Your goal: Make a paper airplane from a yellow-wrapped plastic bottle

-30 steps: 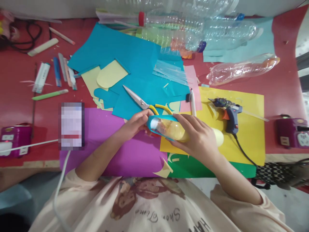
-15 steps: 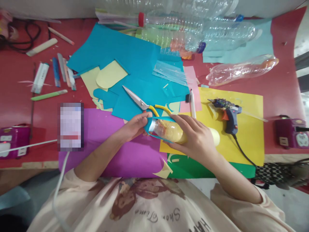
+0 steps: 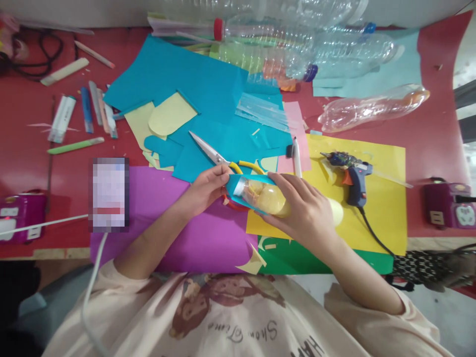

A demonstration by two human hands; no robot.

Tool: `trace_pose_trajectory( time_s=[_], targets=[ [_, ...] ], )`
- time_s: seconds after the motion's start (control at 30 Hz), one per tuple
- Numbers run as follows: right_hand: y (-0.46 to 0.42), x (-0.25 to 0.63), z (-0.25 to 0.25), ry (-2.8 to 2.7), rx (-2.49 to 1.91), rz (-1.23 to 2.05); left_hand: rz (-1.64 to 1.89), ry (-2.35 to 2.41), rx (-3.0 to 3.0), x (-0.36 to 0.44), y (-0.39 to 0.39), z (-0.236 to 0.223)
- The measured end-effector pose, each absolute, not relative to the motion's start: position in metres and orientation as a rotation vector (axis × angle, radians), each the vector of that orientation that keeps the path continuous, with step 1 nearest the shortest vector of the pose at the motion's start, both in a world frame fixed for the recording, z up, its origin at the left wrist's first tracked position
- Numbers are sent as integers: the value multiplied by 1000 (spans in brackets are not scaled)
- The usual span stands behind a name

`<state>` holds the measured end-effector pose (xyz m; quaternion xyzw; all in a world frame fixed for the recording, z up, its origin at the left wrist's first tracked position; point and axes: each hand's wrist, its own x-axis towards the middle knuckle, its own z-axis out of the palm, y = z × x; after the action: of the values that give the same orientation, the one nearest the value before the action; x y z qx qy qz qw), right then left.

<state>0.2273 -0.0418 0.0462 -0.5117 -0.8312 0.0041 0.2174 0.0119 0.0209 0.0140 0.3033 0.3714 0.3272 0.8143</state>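
Marker (image 3: 63, 119), white-barrelled, flat on red tabletop (image 3: 26, 106); print along side, too small to read. Phone (image 3: 108, 196), face up, cable attached; screen blurred, no wording recoverable. Purple sheet (image 3: 159, 233), flat, beneath left forearm. Left hand (image 3: 204, 191), fingertips pinched together on blue paper (image 3: 231, 184) at the capped end of the bottle. Scissors (image 3: 213, 152), yellow-handled, just beyond that hand, blades toward upper left.

Bottle (image 3: 273, 199), clear with yellow portion, white cap, pale yellow far end; on its side between both hands, over the meeting of purple and yellow sheets. Presumably light, thin-walled, smooth and apt to roll or slip; likely to dent under a hard squeeze. Best taken around the broad body; blue paper probably limp, easily creased, best pinched at the edge.

Shirt (image 3: 230, 315), lettering upside down, apparently "Show Time"; further "HAP", cut short by folds. Right hand (image 3: 307, 203), wrapped over bottle body from above, fingers and thumb on opposite sides. Glue gun (image 3: 357, 183), dark, on yellow sheet (image 3: 386, 198); no legible brand.
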Motion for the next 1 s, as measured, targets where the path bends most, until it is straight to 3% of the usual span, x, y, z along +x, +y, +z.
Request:
trace_pose_trajectory(
  time_s=[0.33, 0.57, 1.0],
  targets=[
    [-43, 229, 45, -2267, -1465, 108, 640, 792, 769, 7, 22, 11],
    [-42, 231, 45, -2330, -1461, 23, 1093, 944, 1202, 9, 19, 6],
    [-41, 224, 34, -2340, -1518, -124, 981, 1215, 1481, 7, 9, 8]
  ],
)
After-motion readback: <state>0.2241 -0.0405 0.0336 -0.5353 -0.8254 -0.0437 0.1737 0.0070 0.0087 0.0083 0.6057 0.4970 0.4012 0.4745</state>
